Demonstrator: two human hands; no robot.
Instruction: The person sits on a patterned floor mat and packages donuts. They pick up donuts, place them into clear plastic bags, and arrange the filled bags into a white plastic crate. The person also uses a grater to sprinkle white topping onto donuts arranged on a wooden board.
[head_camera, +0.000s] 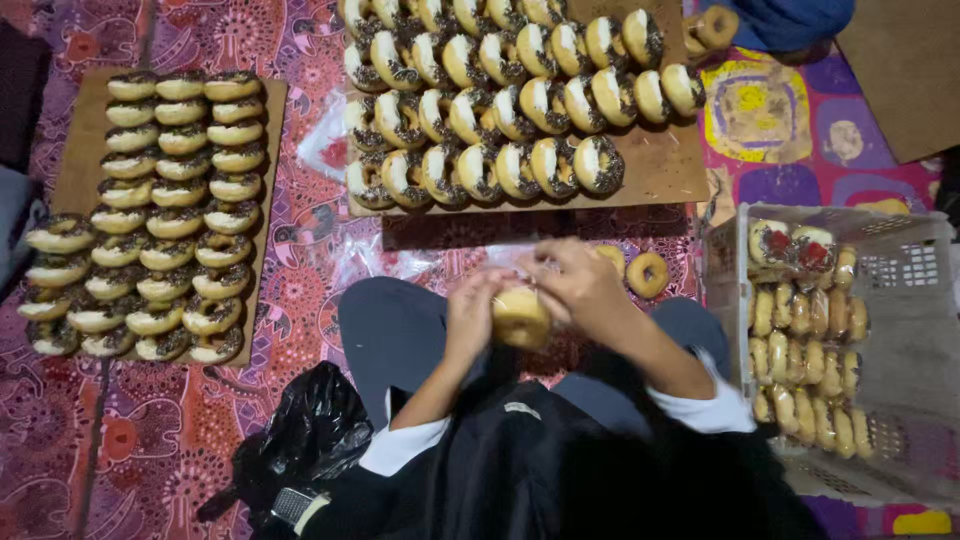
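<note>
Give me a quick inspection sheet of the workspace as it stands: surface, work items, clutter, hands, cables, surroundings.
Surface: patterned red and purple floor mat, mostly covered.
Work items: plain ring doughnut held between both hands; two brown boards, left board and upper board, each bearing rows of iced, sprinkled doughnuts; white plastic crate with doughnuts stacked on edge.
Clutter: black plastic bag; loose glazed doughnut on the mat; clear plastic sheet between the boards.
Hands: left hand and right hand both grip the plain doughnut above the lap.
Cables: nothing seen.
Surroundings: blue cloth at the top edge; bare brown board at upper right.
</note>
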